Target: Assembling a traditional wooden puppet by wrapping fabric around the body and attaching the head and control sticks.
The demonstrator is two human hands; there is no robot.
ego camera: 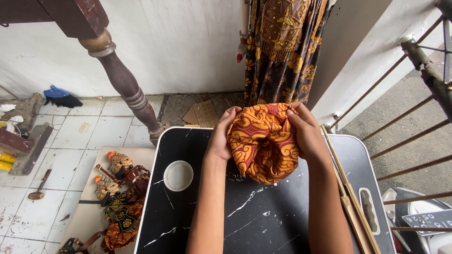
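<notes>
**Both hands clamped on bunched patterned cloth above black bench**

Both forearms enter from the bottom edge and run upward, nearly parallel, converging slightly toward the far half of the bench point(263, 221). The bench top is black with white marble-like veining and a pale rim.

The left hand point(221, 138) sits on the left side of the cloth point(263, 143), palm turned inward, fingers curled over the upper left edge. The right hand point(307, 134) mirrors it on the right side, fingers hooked over the upper right edge, wrist bent slightly inward. Each hand is closed on the fabric; the two hands stand apart with the cloth between them.

The cloth is orange and red with a swirling batik-type pattern. It is gathered into a rounded, pouch-like bundle, held above the far middle of the bench, its lower end hanging close to the surface. Whether it touches the bench cannot be told.

A small white bowl point(178, 175) rests on the bench, left of the left forearm. Thin wooden sticks point(351, 193) lie along the right side of the bench, just beside the right forearm. On the floor to the left lie ornate puppets point(117, 188) on a pale board. A patterned garment point(282, 47) hangs against the wall beyond the cloth.
</notes>
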